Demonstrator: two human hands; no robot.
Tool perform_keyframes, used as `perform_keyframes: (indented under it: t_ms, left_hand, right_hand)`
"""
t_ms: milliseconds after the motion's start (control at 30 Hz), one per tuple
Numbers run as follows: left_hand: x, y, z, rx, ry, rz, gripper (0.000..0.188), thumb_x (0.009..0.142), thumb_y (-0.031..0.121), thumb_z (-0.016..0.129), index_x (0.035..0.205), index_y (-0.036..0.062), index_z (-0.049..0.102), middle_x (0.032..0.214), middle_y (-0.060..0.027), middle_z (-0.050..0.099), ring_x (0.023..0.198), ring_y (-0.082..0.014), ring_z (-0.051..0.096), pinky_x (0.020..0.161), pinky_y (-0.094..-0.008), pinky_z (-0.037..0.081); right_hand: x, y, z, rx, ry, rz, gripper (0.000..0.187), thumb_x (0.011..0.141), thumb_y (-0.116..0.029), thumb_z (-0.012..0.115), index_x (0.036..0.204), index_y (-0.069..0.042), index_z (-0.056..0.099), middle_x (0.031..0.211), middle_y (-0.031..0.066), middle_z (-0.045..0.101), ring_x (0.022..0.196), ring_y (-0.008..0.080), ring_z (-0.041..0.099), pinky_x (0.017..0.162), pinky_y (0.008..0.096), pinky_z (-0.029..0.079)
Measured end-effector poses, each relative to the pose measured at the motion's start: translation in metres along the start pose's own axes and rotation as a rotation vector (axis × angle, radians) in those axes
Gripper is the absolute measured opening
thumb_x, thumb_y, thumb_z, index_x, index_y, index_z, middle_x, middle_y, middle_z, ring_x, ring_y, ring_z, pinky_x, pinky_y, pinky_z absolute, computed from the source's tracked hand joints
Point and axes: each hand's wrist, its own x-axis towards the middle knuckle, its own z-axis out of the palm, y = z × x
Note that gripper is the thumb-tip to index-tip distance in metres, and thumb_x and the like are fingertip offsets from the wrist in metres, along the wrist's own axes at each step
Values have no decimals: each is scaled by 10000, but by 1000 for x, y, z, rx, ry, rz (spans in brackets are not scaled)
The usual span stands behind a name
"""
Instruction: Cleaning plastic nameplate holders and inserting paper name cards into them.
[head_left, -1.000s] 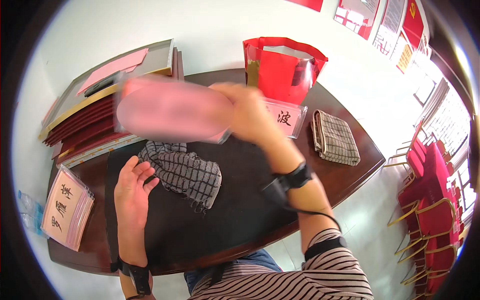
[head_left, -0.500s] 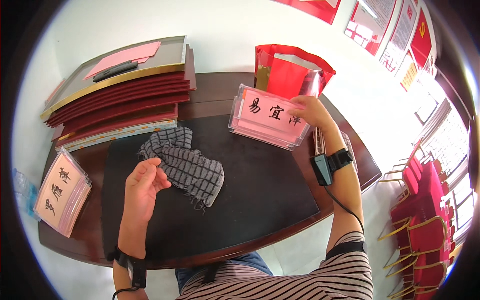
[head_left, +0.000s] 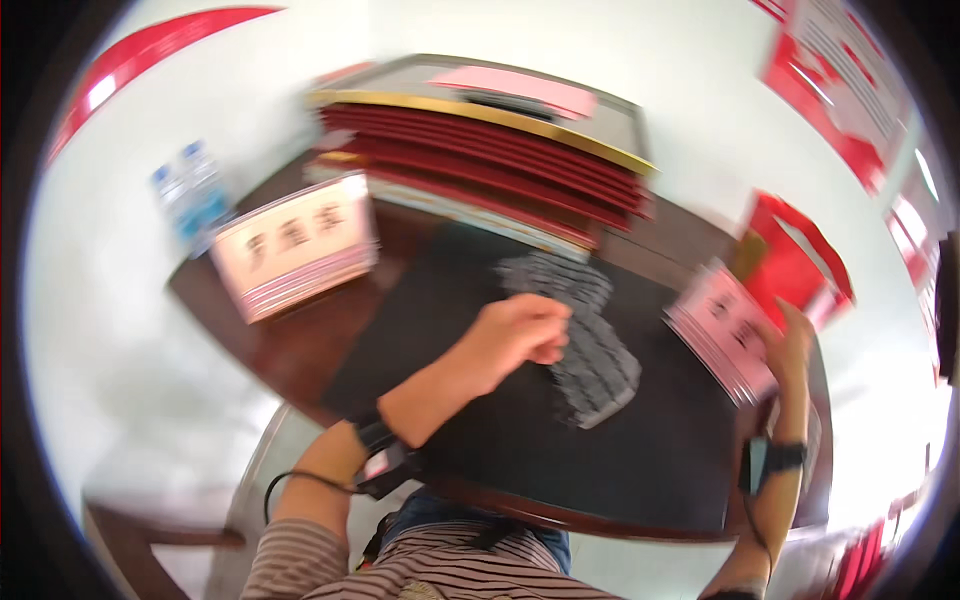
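My left hand hovers over a grey cloth with a dark check, its fingers curled closed; nothing shows in them. The cloth lies crumpled on the black desk mat. At the right, my right hand grips the right edge of a stack of clear name card stands with pink cards; blur hides the exact finger placement. Behind that stack is a red paper bag. Another group of clear name card stands with a pale pink front card stands at the desk's left.
Dark red folders are piled at the back, topped by a gold-edged frame with pink paper and a black object. Two water bottles stand at the far left. A wooden chair arm is at lower left.
The view has swung left, so the desk items appear farther right and the bottles show more fully. My left hand remains by the cloth; my right hand remains at the pink card stands.
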Motion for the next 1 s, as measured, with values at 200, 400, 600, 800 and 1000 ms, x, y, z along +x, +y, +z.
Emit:
perform_keyframes:
  t_ms: [200,400,600,800,1000]
  left_hand:
    - [-15,42,-42,211,249,161,276,807,173,579,1016,-1,527,871,-79,572,760,-150,570,673,-272,485]
    - [-67,67,-190,1183,1043,831,375,757,123,619,1082,28,458,1009,-73,452,926,-155,468,805,-290,402]
    - [-126,110,-241,1296,1453,679,703,690,210,709,1249,10,332,1215,-174,373,1118,-274,375,905,-366,357]
    - [-130,124,-262,722,890,242,577,707,165,703,1172,-41,430,1098,-148,527,1001,-182,500,870,-301,386]
    - [-127,125,-272,498,803,462,367,743,128,670,1049,-11,522,961,-78,584,853,-148,550,787,-279,434]
  right_hand:
    - [14,-94,-3,401,-30,-5,327,738,-181,618,1029,-40,570,1041,122,563,1002,270,493,883,353,367]
    - [15,-150,12,731,-59,-148,202,730,-97,610,922,-37,605,961,97,590,944,238,521,855,328,376]
    - [13,-175,19,768,-91,-148,184,734,-86,614,907,-24,606,887,106,591,885,229,537,807,314,401]
    - [7,-173,18,779,-91,-178,174,736,-97,622,896,-26,616,856,109,590,844,212,554,770,303,420]
    - [5,-171,11,756,-110,-123,171,736,-109,624,887,-29,620,842,100,597,820,212,565,755,303,425]
